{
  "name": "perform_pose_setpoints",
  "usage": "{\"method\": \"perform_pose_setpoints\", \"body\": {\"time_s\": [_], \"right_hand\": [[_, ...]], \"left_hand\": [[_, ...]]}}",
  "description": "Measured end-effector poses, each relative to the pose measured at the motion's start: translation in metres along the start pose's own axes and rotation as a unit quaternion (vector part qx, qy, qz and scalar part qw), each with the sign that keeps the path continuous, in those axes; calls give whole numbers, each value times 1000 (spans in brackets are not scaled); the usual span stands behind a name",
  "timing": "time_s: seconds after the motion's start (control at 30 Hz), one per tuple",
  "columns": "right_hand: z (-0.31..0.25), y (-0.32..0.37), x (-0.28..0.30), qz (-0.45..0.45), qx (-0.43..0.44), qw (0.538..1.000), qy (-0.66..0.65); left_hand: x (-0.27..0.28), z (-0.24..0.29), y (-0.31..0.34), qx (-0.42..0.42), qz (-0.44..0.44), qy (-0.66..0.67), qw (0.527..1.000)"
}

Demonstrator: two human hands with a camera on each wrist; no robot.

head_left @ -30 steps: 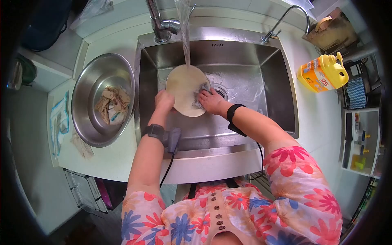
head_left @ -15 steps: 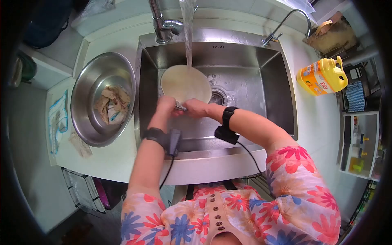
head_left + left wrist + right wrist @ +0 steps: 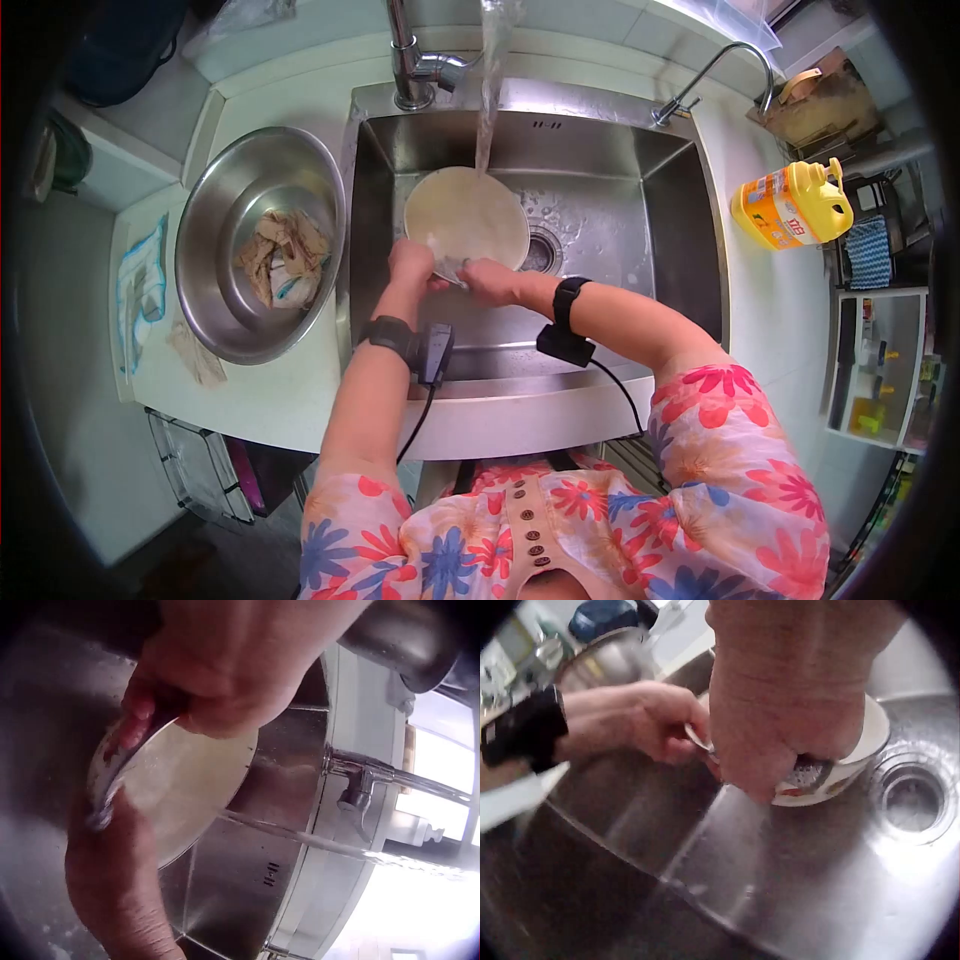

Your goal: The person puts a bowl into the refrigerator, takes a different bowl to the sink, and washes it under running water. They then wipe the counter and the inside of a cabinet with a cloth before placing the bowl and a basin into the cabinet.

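A round cream bowl (image 3: pixel 466 212) with a dark rim sits in the steel sink, under the running water (image 3: pixel 487 110). Coloured patterning shows on the bowl's outer wall (image 3: pixel 810 798) in the right wrist view. My left hand (image 3: pixel 410 265) grips the near-left part of its rim. Beside it, my right hand (image 3: pixel 492 283) holds a crumpled grey scrubber (image 3: pixel 808 774) against the near edge. Most of the scrubber is hidden under the fingers; a silvery bit of it shows in the left wrist view, where the right hand (image 3: pixel 112 874) bends around the rim.
Left of the sink (image 3: pixel 610 345) stands a large steel basin (image 3: pixel 205 290) with wet tan cloths (image 3: pixel 285 250) inside. A yellow detergent jug (image 3: pixel 795 205) is on the right counter. The faucet (image 3: pixel 405 60) rises behind the sink; the drain (image 3: pixel 542 250) lies right of the bowl.
My right hand has moved from the bowl's inside right to its near edge, taking the grey scrubber along. My left hand has slid down slightly toward the near rim, still gripping the bowl.
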State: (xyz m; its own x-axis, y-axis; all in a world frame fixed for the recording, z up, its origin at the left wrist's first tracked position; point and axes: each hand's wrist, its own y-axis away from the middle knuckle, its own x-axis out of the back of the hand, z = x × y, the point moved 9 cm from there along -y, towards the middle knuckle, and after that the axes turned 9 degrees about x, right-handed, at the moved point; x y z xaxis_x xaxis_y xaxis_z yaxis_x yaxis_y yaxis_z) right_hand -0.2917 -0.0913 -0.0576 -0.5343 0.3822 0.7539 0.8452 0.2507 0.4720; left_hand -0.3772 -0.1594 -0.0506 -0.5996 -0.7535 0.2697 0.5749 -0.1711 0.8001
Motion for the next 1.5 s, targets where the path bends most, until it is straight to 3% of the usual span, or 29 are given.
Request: {"method": "perform_pose_setpoints", "body": {"time_s": [0.03, 0.07, 0.13, 0.17, 0.23, 0.27, 0.33, 0.4, 0.47, 0.5, 0.53, 0.6, 0.63, 0.67, 0.7, 0.8, 0.87, 0.93, 1.0, 1.07, 1.1, 1.13, 1.17, 1.2, 1.27, 1.33, 1.4, 1.47, 1.5], "right_hand": [[29, 11, -27, -30, 18, 996, 85], [24, 31, -4, -20, 11, 985, 168], [35, 30, 7, 120, 28, 951, 285], [30, 24, 10, 114, 30, 950, 288], [23, 0, -9, -95, -23, 980, 176], [11, -11, -6, -101, -22, 978, 179], [-15, -25, 0, -47, -5, 998, -44], [-16, -23, -9, -31, 4, 999, -45], [-4, -11, -13, -14, 12, 999, -47], [-1, 3, 7, 86, 57, 989, 106], [-8, 15, 20, 185, 101, 944, 254], [-21, 18, 42, 246, 113, 911, 310], [-14, 2, 29, 130, 86, 962, 225], [-15, -10, 13, 11, 57, 989, 134], [-30, -23, 12, 33, 96, 993, 56], [-59, -29, 12, 111, 101, 988, -43], [-31, -22, -7, 64, 48, 996, -46], [-14, 1, 7, 193, 129, 947, 224], [-8, -1, 29, 200, 70, 945, 249], [-7, -19, 5, -32, 49, 982, 178], [-18, -25, 6, -35, 69, 994, 73], [-26, -27, 7, -32, 68, 995, 71], [-39, -27, 9, 22, 88, 996, 16], [-46, -22, 12, 76, 108, 990, -39], [-31, -10, -1, 78, 81, 993, -46], [-11, 11, -11, 114, 124, 968, 183], [1, 30, 7, 102, 85, 966, 221], [27, 45, 6, -71, -8, 979, 190], [43, 46, 7, -64, -12, 980, 186]], "left_hand": [[1, 13, 1, -37, -19, -85, 996], [6, 19, 3, -38, -18, -83, 996], [11, 32, 8, -75, -16, -153, 985], [15, 31, 8, -72, -18, -148, 986], [26, 27, 3, -38, -24, -56, 997], [26, 19, -4, -35, -26, -51, 998], [14, -12, -15, 32, -58, 87, 994], [31, -3, 1, 36, -11, 61, 997], [45, 24, 16, -30, -5, -73, 997], [51, 30, 16, -54, -7, -121, 991], [55, 29, 17, -52, -3, -119, 992], [59, 31, 25, -47, 14, -132, 990], [60, 23, 19, -47, 13, -130, 990], [56, 2, 6, -4, -20, -26, 999], [52, -14, 1, 39, -54, 78, 995], [45, -32, -3, 44, -10, 63, 997], [49, -22, -1, 15, -9, 38, 999], [57, 4, 17, -45, -4, -73, 996], [58, 13, 13, -33, -4, -58, 998], [58, 11, 5, -22, -5, -43, 999], [50, -8, -6, 38, -47, 19, 998], [40, -26, -14, 97, -88, 82, 988], [37, -26, -6, 96, -88, 78, 988], [28, -25, 1, 80, -91, 64, 991], [21, -19, 8, 59, -95, 36, 993], [30, 13, 14, -70, -13, -85, 994], [32, 29, 36, -89, 4, -165, 982], [40, 53, 51, -194, 156, -386, 888], [43, 55, 57, -199, 156, -393, 884]]}}
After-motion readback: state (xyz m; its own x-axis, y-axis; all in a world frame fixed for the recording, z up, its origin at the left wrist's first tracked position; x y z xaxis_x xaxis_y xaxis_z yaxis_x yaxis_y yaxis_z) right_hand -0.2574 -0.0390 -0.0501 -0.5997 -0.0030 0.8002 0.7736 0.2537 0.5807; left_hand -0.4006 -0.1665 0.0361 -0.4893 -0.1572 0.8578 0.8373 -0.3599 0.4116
